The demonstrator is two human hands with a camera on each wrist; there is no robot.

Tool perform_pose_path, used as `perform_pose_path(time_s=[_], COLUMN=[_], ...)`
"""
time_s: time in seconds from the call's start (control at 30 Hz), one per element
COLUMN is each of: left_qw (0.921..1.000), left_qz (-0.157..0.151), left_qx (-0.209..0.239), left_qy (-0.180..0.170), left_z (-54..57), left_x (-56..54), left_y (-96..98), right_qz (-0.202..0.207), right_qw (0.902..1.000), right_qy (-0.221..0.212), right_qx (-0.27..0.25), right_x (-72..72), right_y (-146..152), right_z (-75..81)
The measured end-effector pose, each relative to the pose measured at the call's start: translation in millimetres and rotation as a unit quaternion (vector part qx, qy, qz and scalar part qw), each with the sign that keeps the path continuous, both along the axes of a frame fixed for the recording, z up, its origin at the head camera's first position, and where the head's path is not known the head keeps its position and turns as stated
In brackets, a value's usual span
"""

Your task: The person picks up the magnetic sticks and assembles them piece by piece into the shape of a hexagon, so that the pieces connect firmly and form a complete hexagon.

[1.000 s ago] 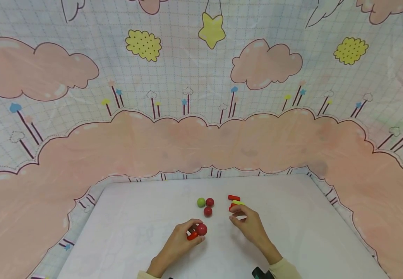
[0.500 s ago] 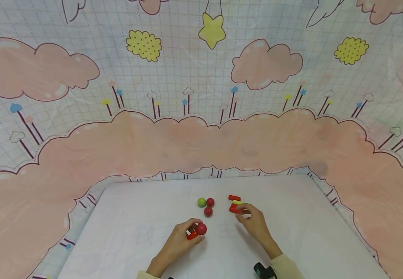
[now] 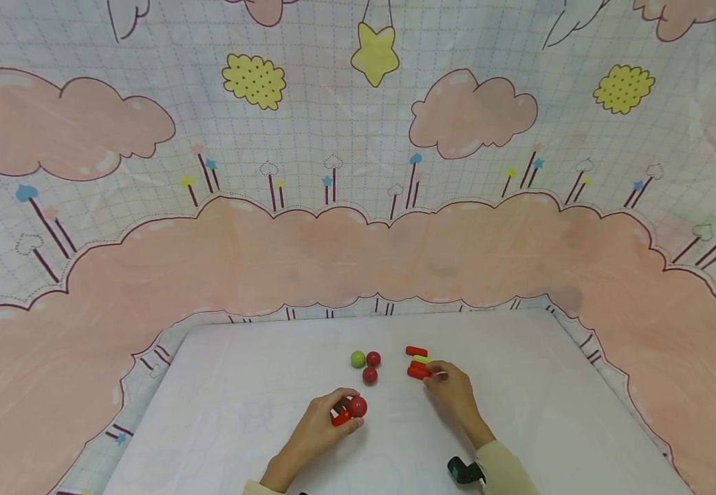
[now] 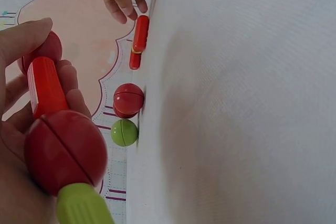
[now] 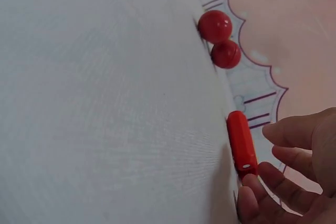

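My left hand (image 3: pixel 316 425) grips a joined toy of balls and sticks above the white table. In the left wrist view, a red stick (image 4: pixel 46 86) links a red ball (image 4: pixel 65 150) to another red ball (image 4: pixel 51 48) partly behind the thumb. A green stick (image 4: pixel 83 205) juts from the nearer ball. Over at the right, my right hand (image 3: pixel 454 390) is at the right end of a small group of loose sticks, nearest a red stick (image 3: pixel 418 372). Its fingers are spread, with the thumb apart from the stick (image 5: pixel 241 140) in the right wrist view.
Beyond the left hand lie a green ball (image 3: pixel 358 359) and two red balls (image 3: pixel 369 375). Another red stick (image 3: pixel 416 350) and a yellow-green stick (image 3: pixel 421 359) lie behind the nearest red one. A patterned cloth (image 3: pixel 333 261) hangs behind the white table (image 3: pixel 240 371).
My right hand has drawn back a little to the right, uncovering more of the nearest red stick. The left hand stays in place with the joined toy.
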State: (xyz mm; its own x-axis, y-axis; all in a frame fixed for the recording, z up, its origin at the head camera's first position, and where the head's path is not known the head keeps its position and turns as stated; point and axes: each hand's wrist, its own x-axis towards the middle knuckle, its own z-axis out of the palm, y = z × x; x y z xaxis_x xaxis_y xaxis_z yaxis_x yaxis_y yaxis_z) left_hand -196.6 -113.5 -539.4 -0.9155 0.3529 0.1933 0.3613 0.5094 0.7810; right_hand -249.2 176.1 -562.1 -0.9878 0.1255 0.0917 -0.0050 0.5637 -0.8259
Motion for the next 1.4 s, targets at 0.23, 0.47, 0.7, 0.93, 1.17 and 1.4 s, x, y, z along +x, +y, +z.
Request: perform_pose_path(time_s=[0.23,0.47,0.7,0.93,1.17,1.4], left_qw=[1.0000,1.0000,1.0000,1.0000,1.0000,1.0000], left_qz=[-0.002,-0.002,-0.003,-0.002,-0.002,-0.001], left_qx=[-0.001,-0.002,-0.005,-0.007,-0.005,-0.009], left_qy=[-0.008,-0.008,0.000,0.006,0.001,0.003], left_z=[1.5,1.4,0.4,-0.4,0.2,-0.4], left_x=[-0.2,-0.3,-0.4,0.3,-0.1,-0.6], left_y=[0.3,0.9,1.5,1.8,1.6,1.8], right_qz=[-0.010,-0.021,-0.025,-0.024,-0.023,-0.004], right_qw=[0.9996,0.9988,0.9981,0.9975,0.9978,0.9980], right_qy=[-0.013,-0.013,-0.007,0.006,0.007,0.027], right_qx=[0.023,0.042,0.055,0.065,0.061,0.058], right_x=[-7.1,-9.4,-8.7,-8.0,-2.7,1.8], right_y=[0,-1,-3,-3,-1,-7], right_z=[-5.3,-5.9,-5.5,-8.1,-6.5,7.0])
